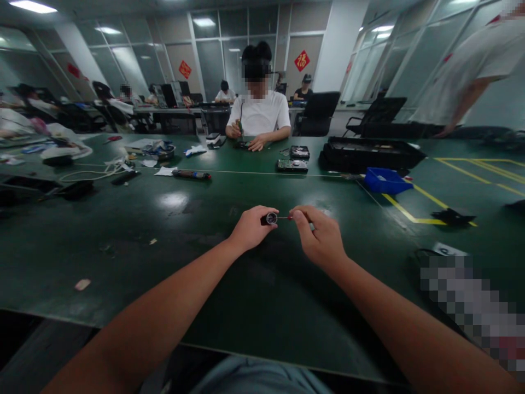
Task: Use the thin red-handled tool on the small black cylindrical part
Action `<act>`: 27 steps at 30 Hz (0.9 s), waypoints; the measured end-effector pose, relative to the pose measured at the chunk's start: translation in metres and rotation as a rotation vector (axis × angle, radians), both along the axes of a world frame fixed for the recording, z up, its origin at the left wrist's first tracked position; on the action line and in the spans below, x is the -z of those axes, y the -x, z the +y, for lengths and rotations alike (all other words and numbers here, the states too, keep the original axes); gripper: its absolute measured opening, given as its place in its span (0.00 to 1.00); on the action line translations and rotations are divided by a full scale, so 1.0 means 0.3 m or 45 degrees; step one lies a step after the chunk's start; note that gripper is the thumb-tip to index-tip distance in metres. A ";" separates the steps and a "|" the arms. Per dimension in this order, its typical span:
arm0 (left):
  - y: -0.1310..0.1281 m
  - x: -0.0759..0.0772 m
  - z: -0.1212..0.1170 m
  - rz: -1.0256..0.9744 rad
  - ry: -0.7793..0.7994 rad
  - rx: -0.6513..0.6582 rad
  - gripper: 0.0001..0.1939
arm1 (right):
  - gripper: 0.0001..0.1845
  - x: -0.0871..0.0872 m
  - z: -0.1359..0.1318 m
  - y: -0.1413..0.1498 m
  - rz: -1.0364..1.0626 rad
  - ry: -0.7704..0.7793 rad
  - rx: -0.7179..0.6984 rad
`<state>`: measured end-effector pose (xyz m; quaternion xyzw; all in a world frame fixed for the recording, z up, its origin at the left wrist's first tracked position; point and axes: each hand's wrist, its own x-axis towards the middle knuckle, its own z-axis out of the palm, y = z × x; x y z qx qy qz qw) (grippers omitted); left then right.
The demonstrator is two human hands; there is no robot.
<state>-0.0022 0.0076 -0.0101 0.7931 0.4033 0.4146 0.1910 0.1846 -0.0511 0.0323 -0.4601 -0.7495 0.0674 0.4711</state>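
Note:
Above the green table, my left hand (254,227) is closed around a small black cylinder (271,219) whose round, silvery-rimmed end faces me. To its right, my right hand (322,232) pinches a thin rod (283,218) by its red end. The rod runs level toward the cylinder's side and seems to meet it. Whether it goes inside I cannot tell. My fingers hide most of the cylinder and the rod's right part, so its exact kind does not show.
Across the green table (135,262) sits a person (259,115) working with a tool. Ahead lie hard drives (292,165), a long black case (371,154), a blue bin (388,180) and a dark pen-like tool (191,174). Cables (96,175) and small parts lie left.

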 end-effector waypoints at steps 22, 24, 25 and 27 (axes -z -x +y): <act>-0.006 -0.008 -0.002 0.029 0.040 -0.049 0.19 | 0.15 0.049 0.065 -0.002 0.837 0.336 0.094; -0.008 -0.009 -0.003 0.017 0.040 -0.046 0.19 | 0.15 0.041 0.051 0.003 0.699 0.272 0.129; -0.008 -0.009 -0.004 0.016 0.039 -0.045 0.19 | 0.15 0.039 0.046 0.004 0.640 0.254 0.140; -0.008 -0.011 -0.005 0.019 0.031 -0.043 0.19 | 0.15 0.040 0.042 0.004 0.559 0.230 0.148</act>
